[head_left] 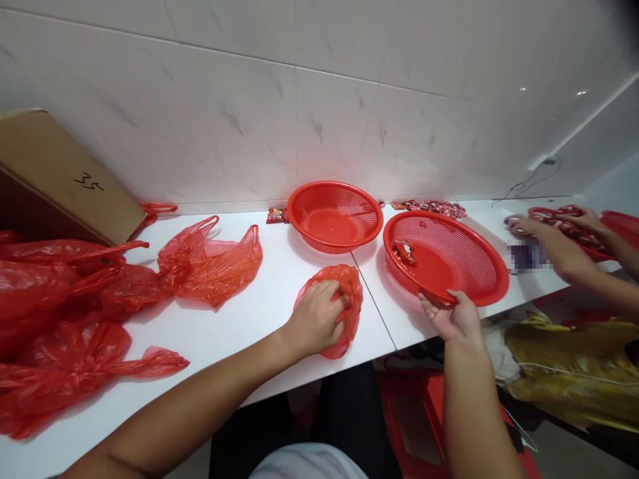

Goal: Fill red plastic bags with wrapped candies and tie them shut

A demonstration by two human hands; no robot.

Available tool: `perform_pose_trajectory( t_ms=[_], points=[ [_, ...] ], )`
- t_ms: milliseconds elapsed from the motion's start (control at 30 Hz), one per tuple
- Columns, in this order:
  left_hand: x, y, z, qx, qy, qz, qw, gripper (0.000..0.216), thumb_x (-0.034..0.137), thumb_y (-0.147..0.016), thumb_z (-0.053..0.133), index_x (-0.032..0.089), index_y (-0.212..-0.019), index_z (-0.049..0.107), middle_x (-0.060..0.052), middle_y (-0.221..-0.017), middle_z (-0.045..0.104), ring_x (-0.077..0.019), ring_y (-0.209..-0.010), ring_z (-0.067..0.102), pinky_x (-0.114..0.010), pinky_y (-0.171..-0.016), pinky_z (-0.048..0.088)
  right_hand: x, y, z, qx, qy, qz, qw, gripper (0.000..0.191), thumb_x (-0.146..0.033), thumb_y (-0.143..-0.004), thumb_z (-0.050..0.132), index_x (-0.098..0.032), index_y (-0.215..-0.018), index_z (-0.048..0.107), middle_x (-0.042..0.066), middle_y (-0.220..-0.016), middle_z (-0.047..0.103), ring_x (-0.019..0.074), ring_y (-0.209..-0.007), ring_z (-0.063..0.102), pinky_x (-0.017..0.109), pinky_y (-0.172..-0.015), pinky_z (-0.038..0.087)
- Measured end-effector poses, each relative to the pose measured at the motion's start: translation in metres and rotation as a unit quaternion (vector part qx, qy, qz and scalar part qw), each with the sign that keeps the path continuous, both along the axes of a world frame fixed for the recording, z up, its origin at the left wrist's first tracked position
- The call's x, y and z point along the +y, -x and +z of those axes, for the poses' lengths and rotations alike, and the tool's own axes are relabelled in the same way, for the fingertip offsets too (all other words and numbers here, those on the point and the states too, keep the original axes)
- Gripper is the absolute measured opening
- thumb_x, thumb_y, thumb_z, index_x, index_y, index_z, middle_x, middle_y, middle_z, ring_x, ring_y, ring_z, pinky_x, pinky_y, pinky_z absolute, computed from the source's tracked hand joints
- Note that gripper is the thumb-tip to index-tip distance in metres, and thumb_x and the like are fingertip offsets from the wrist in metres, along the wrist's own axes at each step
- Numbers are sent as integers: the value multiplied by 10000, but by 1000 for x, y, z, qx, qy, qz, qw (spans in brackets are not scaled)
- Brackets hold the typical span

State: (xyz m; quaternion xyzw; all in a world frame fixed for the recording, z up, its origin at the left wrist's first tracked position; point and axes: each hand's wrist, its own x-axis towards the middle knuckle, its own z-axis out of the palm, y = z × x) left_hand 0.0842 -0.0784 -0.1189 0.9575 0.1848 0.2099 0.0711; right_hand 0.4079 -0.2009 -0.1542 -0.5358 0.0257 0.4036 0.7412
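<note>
My left hand [317, 318] is closed on a crumpled red plastic bag [349, 293] lying on the white table [224, 332] near its front edge. My right hand [452, 316] grips the near rim of a wide red mesh basket [449, 263] that is tilted up toward me. One small red wrapped packet [404, 251] lies inside that basket. A deeper red mesh basket [334, 216] stands behind, between my hands, with nothing in it.
Several red plastic bags [74, 299] are heaped at the left beside a cardboard box [54, 173]. Small red packets [434, 207] lie by the tiled wall. At the right, another person's hands [559, 236] work over a further red basket [619, 229].
</note>
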Motion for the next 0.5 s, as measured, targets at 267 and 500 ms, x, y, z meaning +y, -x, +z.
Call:
perform_pose_trajectory(
  t_ms=[267,500],
  points=[
    [1,-34,4,-55,44,-89,993,447,410,-753,742,164,-1112,641,-176,-1255,535,-331,-1138,541,-487,-989,519,-27,78,73,-14,-137,89,987,196,-368,-803,610,-217,-878,711,92,-862,793,285,-802,761,620,-908,576],
    [-3,-59,16,-70,155,-199,965,681,325,-657,795,205,-1303,619,-148,-1398,614,-399,-1315,539,-567,-1143,443,-18,114,119,-22,-191,252,949,210,-379,-864,632,-228,-896,775,48,-801,789,229,-694,729,483,-885,613]
  ],
)
